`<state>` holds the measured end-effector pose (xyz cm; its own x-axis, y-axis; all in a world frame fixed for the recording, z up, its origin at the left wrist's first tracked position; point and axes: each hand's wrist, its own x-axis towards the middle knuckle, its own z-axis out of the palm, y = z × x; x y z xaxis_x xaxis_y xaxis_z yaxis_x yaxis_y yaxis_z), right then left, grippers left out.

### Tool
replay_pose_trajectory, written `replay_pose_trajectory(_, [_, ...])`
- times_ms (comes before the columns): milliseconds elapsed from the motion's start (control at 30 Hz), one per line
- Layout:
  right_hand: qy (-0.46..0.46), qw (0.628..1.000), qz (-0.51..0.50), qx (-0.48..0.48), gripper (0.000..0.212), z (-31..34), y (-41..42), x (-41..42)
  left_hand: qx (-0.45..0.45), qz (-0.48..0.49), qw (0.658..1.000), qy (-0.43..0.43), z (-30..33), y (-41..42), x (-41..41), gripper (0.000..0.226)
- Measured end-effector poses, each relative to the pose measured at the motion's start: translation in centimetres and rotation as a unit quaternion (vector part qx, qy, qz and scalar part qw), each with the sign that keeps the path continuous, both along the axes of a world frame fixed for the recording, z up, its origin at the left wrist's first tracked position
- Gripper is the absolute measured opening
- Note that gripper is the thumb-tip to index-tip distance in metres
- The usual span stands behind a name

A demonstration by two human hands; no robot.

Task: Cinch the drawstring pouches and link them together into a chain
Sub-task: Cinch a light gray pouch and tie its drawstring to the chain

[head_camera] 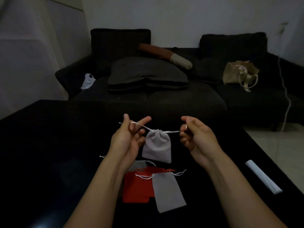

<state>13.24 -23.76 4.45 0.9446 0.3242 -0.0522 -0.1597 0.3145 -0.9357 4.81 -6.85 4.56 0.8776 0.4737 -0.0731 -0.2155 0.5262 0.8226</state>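
Observation:
A grey drawstring pouch (157,148) hangs in the air between my hands, its mouth gathered tight. My left hand (127,139) pinches the white drawstring (171,132) on the left side, the cord looped over its fingers. On the right, my right hand (196,137) grips the other end of the cord, pulled taut. Below them on the black table (49,153) lie an orange pouch (137,186) and a flat grey pouch (167,191) with loose white cords. Another grey pouch (139,164) is partly hidden under my left forearm.
A white rolled sheet (263,177) lies near the table's right edge. Behind the table stands a dark sofa (164,89) with dark cushions, a tan tote bag (240,74) and a white cloth (88,81). A white cable (287,96) hangs at the right.

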Motion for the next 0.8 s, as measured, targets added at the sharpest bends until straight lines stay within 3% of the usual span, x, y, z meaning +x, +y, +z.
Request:
replay_pose_trajectory(100, [-0.001,0.999,0.018,0.031,0.017,0.4,-0.2,-0.3,-0.015,0.004,1.0,-0.001,-0.2,-0.1,-0.1,0.043])
replay_pose_trajectory(200, [0.002,0.995,0.056,0.079,0.016,0.9,-0.1,-0.8,0.072,-0.01,0.997,-0.024,0.0,-0.5,-0.1,0.013])
replay_pose_trajectory(367, [0.017,0.986,0.125,0.113,0.025,1.5,0.0,-1.5,0.192,-0.02,0.981,-0.025,-0.3,-1.1,-0.3,0.035])
replay_pose_trajectory(500, [0.022,0.983,0.136,0.124,0.025,1.8,-0.2,-1.7,0.164,0.005,0.986,-0.004,-0.5,-1.0,0.1,0.022])
replay_pose_trajectory(667, [-0.022,0.989,0.127,0.073,0.015,1.9,-0.2,-2.0,0.076,-0.064,0.995,-0.006,-0.4,-1.2,0.1,0.016])
replay_pose_trajectory(800, [-0.128,0.987,0.1,-0.003,0.015,1.5,-0.3,-1.9,0.213,-0.101,0.971,0.024,-0.4,-2.0,-0.4,0.017])
